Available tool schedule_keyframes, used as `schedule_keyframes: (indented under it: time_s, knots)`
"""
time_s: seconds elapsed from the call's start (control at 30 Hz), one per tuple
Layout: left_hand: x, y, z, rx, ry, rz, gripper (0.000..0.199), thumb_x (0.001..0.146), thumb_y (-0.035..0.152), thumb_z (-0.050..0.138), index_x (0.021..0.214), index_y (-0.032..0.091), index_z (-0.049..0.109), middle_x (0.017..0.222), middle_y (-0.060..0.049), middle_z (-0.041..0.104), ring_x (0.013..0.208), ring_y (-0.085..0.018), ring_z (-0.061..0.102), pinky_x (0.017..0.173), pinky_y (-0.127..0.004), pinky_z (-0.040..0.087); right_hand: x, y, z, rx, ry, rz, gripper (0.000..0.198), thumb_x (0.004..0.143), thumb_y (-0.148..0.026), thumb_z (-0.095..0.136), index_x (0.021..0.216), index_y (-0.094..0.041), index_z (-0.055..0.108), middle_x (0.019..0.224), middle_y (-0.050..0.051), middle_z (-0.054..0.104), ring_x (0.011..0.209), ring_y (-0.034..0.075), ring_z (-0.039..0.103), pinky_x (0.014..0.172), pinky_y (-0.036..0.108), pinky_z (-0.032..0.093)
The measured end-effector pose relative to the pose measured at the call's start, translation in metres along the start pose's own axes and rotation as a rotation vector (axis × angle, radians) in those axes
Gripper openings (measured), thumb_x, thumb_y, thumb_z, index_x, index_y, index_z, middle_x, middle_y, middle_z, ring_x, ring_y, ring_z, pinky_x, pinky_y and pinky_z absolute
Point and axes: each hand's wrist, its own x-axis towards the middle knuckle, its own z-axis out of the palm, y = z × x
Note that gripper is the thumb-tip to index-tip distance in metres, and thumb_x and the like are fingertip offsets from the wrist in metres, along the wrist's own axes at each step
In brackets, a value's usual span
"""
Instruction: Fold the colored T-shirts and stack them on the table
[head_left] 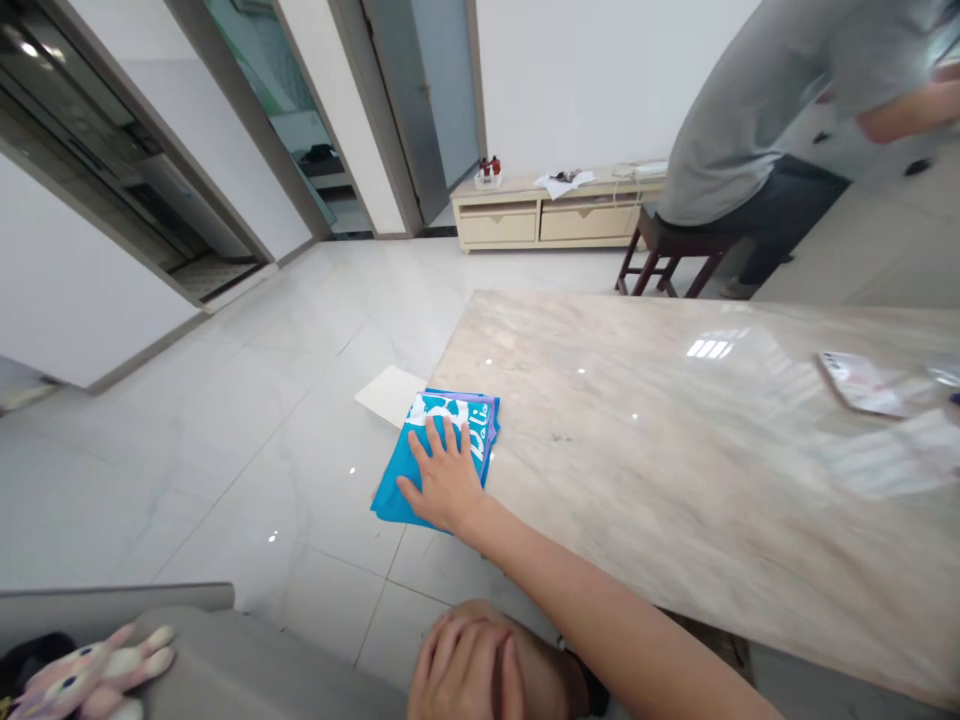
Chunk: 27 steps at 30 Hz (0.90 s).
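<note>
The right hand (pixel 446 482) lies palm down on a folded blue sheet (pixel 399 496), its fingers extended and spread, thumb out to the left; it presses flat against the upper surface and grips nothing. The blue sheet covers the near left corner of a marble-patterned bench (pixel 637 450). White lettering and a white print show around the fingertips, and a purple layer (pixel 491 412) appears along its right side. A pale panel (pixel 388 394) projects past the bench's left edge, just beside the sheet; whether the two touch cannot be told.

The left hand (pixel 466 665) rests over a knee (pixel 546 670) at the lower margin, well apart from the sheet. Its fingers lie close together and bent; whether it is clenched or loosely draped cannot be told.

A phone (pixel 862 383) lies towards the bench's far right. Beyond the bench, a person in a grey shirt (pixel 739 130) sits on a dark stool (pixel 675 240), near a low cabinet (pixel 499 228).
</note>
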Motion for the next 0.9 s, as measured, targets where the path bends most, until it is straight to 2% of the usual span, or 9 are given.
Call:
schedule_keyframes:
  time_s: [0.07,0.17,0.3,0.4,0.5,0.6,0.67,0.73,0.9]
  knots:
    - [0.006,0.007,-0.014,-0.018,-0.085,0.044,0.032,0.106,0.017,0.045,0.093,0.026,0.073,0.089,-0.003,0.082,0.085,-0.022,0.077,0.086,-0.037,0.059,-0.03,-0.009,-0.015,-0.016,-0.015,-0.03,0.075,0.11,-0.052,0.055,0.172,-0.013,0.042,0.181,0.022,0.03,0.17,0.045,0.022,0.136,0.07,0.017]
    - [0.007,0.019,-0.03,-0.035,-0.142,0.049,0.029,0.106,0.019,0.047,0.099,0.024,0.075,0.096,-0.006,0.082,0.093,-0.025,0.078,0.087,-0.04,0.061,-0.104,-0.01,-0.044,-0.073,0.101,-0.017,0.067,0.109,-0.044,0.056,0.169,-0.014,0.047,0.177,0.021,0.04,0.167,0.04,0.033,0.135,0.065,0.026]
    - [-0.006,0.041,-0.034,-0.081,-0.148,0.023,0.033,0.11,0.022,0.046,0.115,0.023,0.078,0.121,-0.009,0.082,0.116,-0.028,0.075,0.105,-0.049,0.06,-0.228,0.023,-0.093,-0.251,0.315,0.106,0.053,0.109,-0.033,0.054,0.158,-0.013,0.061,0.168,0.021,0.054,0.16,0.037,0.046,0.134,0.062,0.031]
    - [-0.021,0.062,-0.033,-0.103,-0.122,0.049,0.041,0.111,0.025,0.044,0.141,0.02,0.072,0.147,-0.013,0.073,0.139,-0.031,0.066,0.117,-0.056,0.054,-0.33,0.055,-0.124,-0.434,0.485,0.207,0.047,0.11,-0.029,0.048,0.147,-0.011,0.069,0.158,0.022,0.064,0.152,0.036,0.055,0.13,0.06,0.037]
    - [-0.037,0.086,-0.035,-0.116,-0.115,0.083,0.052,0.111,0.029,0.047,0.161,0.019,0.057,0.165,-0.014,0.059,0.155,-0.033,0.051,0.124,-0.057,0.05,-0.43,0.067,-0.125,-0.586,0.635,0.353,0.056,0.111,-0.033,0.047,0.161,-0.01,0.055,0.16,0.025,0.06,0.149,0.04,0.057,0.125,0.061,0.043]
    - [-0.054,0.11,-0.039,-0.126,-0.106,0.154,0.063,0.11,0.028,0.049,0.172,0.022,0.04,0.176,-0.014,0.045,0.162,-0.036,0.041,0.128,-0.059,0.046,-0.504,0.054,-0.096,-0.603,0.795,0.566,0.082,0.11,-0.047,0.05,0.179,-0.015,0.02,0.173,0.025,0.044,0.151,0.047,0.052,0.116,0.065,0.051]
    - [-0.065,0.121,-0.036,-0.143,-0.121,0.233,0.074,0.109,0.026,0.05,0.178,0.026,0.025,0.18,-0.014,0.037,0.165,-0.037,0.037,0.13,-0.061,0.044,-0.528,0.043,-0.076,-0.532,0.881,0.669,0.096,0.107,-0.056,0.053,0.181,-0.02,0.005,0.178,0.024,0.037,0.149,0.048,0.054,0.112,0.064,0.055]
    - [-0.076,0.127,-0.026,-0.167,-0.123,0.333,0.082,0.108,0.025,0.051,0.18,0.028,0.014,0.18,-0.015,0.038,0.166,-0.038,0.036,0.13,-0.063,0.043,-0.533,0.04,-0.07,-0.443,0.922,0.709,0.104,0.103,-0.058,0.06,0.181,-0.024,0.001,0.178,0.023,0.036,0.148,0.048,0.055,0.112,0.064,0.057]
    - [-0.088,0.134,0.015,-0.145,0.007,0.48,0.094,0.101,0.023,0.056,0.181,0.034,0.007,0.149,-0.018,0.07,0.145,-0.047,0.062,0.112,-0.072,0.057,-0.527,0.055,-0.097,-0.208,0.957,0.714,0.112,0.096,-0.047,0.074,0.181,-0.029,0.003,0.176,0.018,0.04,0.157,0.043,0.049,0.123,0.063,0.051]
